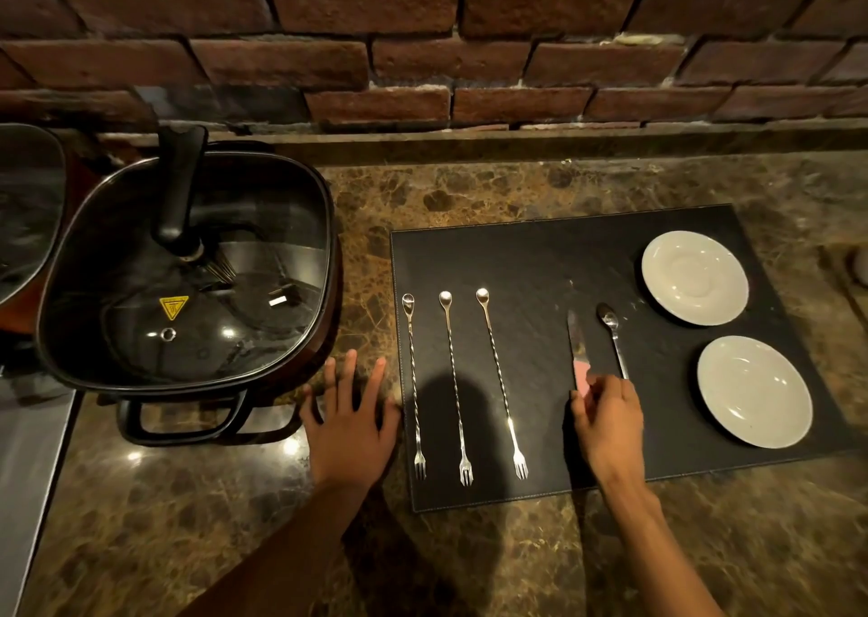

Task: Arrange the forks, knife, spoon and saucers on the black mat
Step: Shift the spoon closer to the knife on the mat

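I see the left hand (pixel 350 421) lying flat, fingers spread and empty, on the counter (pixel 188 522) just left of the black mat (pixel 530 259). The right hand (pixel 608 421) rests on the mat, fingers pinching the knife (pixel 574 340) and spoon (pixel 613 334) handles; both utensils run lengthwise, tips pointing toward the wall.

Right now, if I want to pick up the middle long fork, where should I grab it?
Probably pinch the middle fork around its twisted stem, halfway along, coming straight down from above. It lies flat on the black mat with a fork close on each side, and the prongs point toward you, so stay off that end.
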`<state>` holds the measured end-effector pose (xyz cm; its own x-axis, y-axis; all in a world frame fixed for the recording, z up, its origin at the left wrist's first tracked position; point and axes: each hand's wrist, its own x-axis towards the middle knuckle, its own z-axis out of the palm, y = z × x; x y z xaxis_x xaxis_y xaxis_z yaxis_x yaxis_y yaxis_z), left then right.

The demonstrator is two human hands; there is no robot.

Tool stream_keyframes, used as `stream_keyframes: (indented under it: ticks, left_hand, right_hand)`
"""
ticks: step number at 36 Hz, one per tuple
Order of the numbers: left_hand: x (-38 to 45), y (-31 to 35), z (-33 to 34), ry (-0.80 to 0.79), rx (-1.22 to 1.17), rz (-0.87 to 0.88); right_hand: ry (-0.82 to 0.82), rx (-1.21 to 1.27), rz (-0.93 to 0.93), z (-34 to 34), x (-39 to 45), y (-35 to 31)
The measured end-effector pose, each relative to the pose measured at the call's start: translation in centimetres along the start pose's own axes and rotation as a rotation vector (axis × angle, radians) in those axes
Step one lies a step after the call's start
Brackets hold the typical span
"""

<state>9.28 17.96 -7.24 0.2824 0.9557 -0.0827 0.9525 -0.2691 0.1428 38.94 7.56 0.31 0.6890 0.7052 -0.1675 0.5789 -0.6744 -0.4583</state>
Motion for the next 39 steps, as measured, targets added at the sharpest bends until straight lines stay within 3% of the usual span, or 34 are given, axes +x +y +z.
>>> stream_keyframes:
  ticks: [6,26,33,39]
  left_hand:
    - [-0.1,0.1,-0.3,0.010,-0.019,0.001]
    - [-0.3,0.1,-0.6,0.026,0.013,0.012]
    - [-0.1,-1.4,-1.1,0.048,0.040,0.000]
    - [-0.2,-1.1,-0.3,0.059,0.005,-0.017]
  right_hand:
    - [-0.059,0.009,-0.073,0.8,-0.2,-1.0]
    - [-0.079,0.041,-0.049,1.4,0.6,-0.7]
    - [0.035,0.092,-0.110,1.0,1.1,-0.8]
    - [0.091,-0.056,-0.044,-1.3,3.7,2.1]
